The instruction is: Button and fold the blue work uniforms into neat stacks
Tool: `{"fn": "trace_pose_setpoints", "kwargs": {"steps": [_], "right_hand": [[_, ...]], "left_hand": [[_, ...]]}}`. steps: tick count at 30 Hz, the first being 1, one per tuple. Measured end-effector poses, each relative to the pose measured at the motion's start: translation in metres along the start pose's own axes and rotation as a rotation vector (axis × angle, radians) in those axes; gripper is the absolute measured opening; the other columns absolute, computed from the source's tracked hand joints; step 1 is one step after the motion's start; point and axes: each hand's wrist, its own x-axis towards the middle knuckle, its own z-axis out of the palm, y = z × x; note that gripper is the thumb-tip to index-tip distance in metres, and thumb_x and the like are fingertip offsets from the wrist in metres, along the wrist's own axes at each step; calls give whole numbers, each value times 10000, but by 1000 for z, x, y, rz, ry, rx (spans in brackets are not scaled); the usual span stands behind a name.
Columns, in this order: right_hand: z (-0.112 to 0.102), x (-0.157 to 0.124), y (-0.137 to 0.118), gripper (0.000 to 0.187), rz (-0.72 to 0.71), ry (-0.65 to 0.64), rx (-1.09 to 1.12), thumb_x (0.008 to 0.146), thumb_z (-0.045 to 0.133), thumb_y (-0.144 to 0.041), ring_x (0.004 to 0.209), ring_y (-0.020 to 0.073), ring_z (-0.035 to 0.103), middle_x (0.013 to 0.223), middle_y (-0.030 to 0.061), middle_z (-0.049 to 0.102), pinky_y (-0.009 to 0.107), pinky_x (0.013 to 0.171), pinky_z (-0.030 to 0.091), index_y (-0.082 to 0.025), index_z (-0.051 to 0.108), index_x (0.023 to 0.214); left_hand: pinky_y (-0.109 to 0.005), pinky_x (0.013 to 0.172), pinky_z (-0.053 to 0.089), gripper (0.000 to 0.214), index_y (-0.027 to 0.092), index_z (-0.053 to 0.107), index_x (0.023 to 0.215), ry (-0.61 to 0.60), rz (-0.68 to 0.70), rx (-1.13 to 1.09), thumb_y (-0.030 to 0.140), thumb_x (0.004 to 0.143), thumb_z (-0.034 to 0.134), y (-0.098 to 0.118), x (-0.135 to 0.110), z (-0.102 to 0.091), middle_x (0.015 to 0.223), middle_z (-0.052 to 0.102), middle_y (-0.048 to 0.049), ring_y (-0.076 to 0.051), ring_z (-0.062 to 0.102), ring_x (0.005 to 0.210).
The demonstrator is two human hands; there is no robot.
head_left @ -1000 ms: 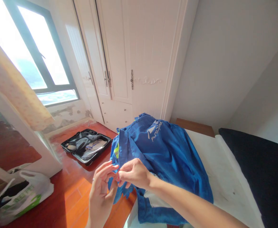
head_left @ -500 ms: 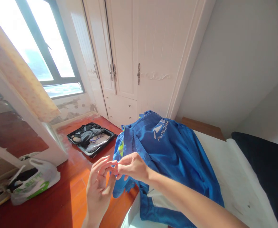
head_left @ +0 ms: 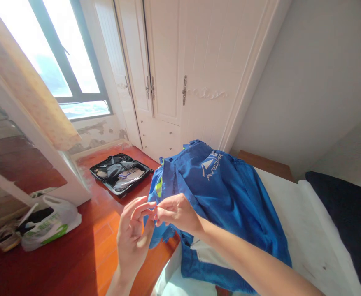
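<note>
My left hand [head_left: 134, 230] is raised in the lower middle, its thumb and bent fingers drawn together at the tips. From the right, my right hand [head_left: 178, 211] meets it, thumb and forefinger pinched. The fingertips of both touch or nearly touch. Whatever is pinched there is too small to make out. Behind and below the hands, a blue jacket [head_left: 229, 201] with a white printed logo and yellow-green trim lies spread over a white surface [head_left: 303, 234]. Its near edge hangs close to my right forearm.
An open black suitcase [head_left: 121, 191] with packed things lies on the red-brown floor [head_left: 59, 263]. At the left are a white plastic bag [head_left: 52, 230] and shoes [head_left: 9, 238]. A white wardrobe [head_left: 208, 53] stands behind; a dark cushion-like thing [head_left: 343, 205] lies right.
The camera view has shifted slightly, so the room sits a little higher and further right. Both hands keep their pinch, fingertips together, with only small finger movements.
</note>
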Motion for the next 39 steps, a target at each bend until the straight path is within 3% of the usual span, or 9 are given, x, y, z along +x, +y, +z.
{"fn": "trace_pose_setpoints", "kwargs": {"steps": [8, 16, 29, 34, 39], "right_hand": [[5, -1, 0, 193, -21, 57, -5, 817, 579, -263, 582, 119, 635, 634, 1, 679, 201, 563, 489, -144, 722, 763], [4, 1, 0, 334, 83, -28, 216, 775, 658, -454, 645, 157, 697, 703, 35, 702, 197, 507, 506, -126, 720, 772], [-5, -4, 0, 322, 77, 31, 145, 796, 645, -451, 580, 124, 652, 632, 10, 672, 209, 536, 500, -137, 706, 760], [-26, 2, -10, 307, 78, 91, 119, 769, 651, -443, 585, 133, 665, 675, 16, 669, 202, 483, 484, -136, 658, 780], [-74, 9, -11, 277, 70, 300, -48, 747, 654, -418, 575, 132, 669, 680, 13, 675, 197, 467, 485, -145, 649, 794]], "left_hand": [[-320, 697, 608, 434, 229, 537, 1224, 2, 6, -42, 167, 823, 689, 2, -3, 4, 1055, 640, -93, -207, 672, 913], [-362, 775, 595, 440, 243, 541, 1219, 28, 17, -25, 179, 814, 701, 3, -5, 2, 1105, 625, -97, -211, 658, 954], [-360, 763, 596, 447, 253, 537, 1226, 8, 13, -7, 194, 814, 700, -3, -7, 12, 1179, 587, -99, -204, 656, 935], [-327, 771, 588, 438, 233, 563, 1172, 91, -54, 9, 262, 776, 749, -10, 11, 22, 1106, 631, -77, -193, 660, 925], [-264, 695, 562, 493, 180, 583, 1102, 158, -185, -35, 356, 699, 804, -30, 36, 27, 947, 673, -65, -192, 674, 876]]}}
